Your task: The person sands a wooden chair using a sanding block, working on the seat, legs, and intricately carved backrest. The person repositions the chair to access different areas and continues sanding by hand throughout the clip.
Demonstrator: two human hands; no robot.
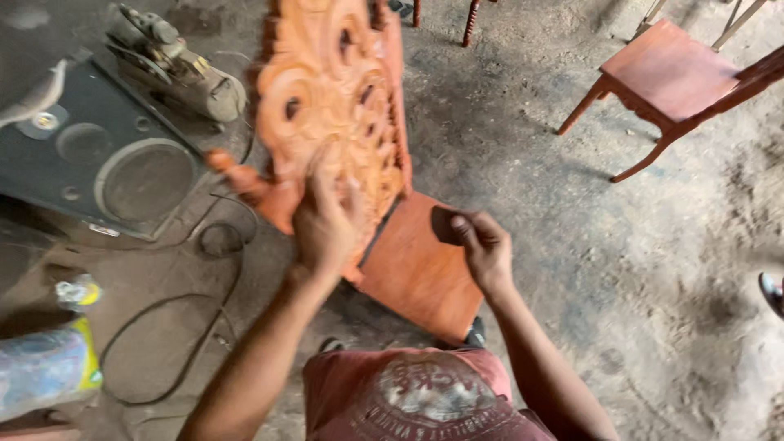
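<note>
The left hand (pixel 325 224) is spread flat, fingers fanned against the carved backrest (pixel 331 98) of the orange-red wooden chair (pixel 416 269), bracing it. That backrest rises just ahead of the chair seat, blurred in this view, with scrolls and oval cut-outs in the carving. The right hand (pixel 483 249) hovers over the right side of the chair seat, fingers and thumb pressed together, pinching a small dark piece of sandpaper (pixel 445 224).

By the look of it, the sanding is in hand. To do it well, I'd say: keep that left palm firm on the backrest so the chair cannot rock, fold the sandpaper tight enough to reach into the grooves, follow the curves with light strokes, and go easy on the raised edges of the carving, which could round off quickly.

Left of the chair, a dark speaker box (pixel 98 155) lies flat on the floor with 2 round cones showing, and a dusty power tool (pixel 175 69) sits at its far edge. A black cable (pixel 204 327) loops across the dusty floor (pixel 637 310) between the speaker box and the chair.

Containers now: further left of the chair, at the frame edge, a plastic bottle (pixel 45 367) with a yellow band lies blurred; I cannot tell what is in it. A smaller crumpled bottle (pixel 79 291) sits just above it, contents also unclear.

Well to the right of the chair stands a second chair (pixel 670 73), plain and reddish-brown.
</note>
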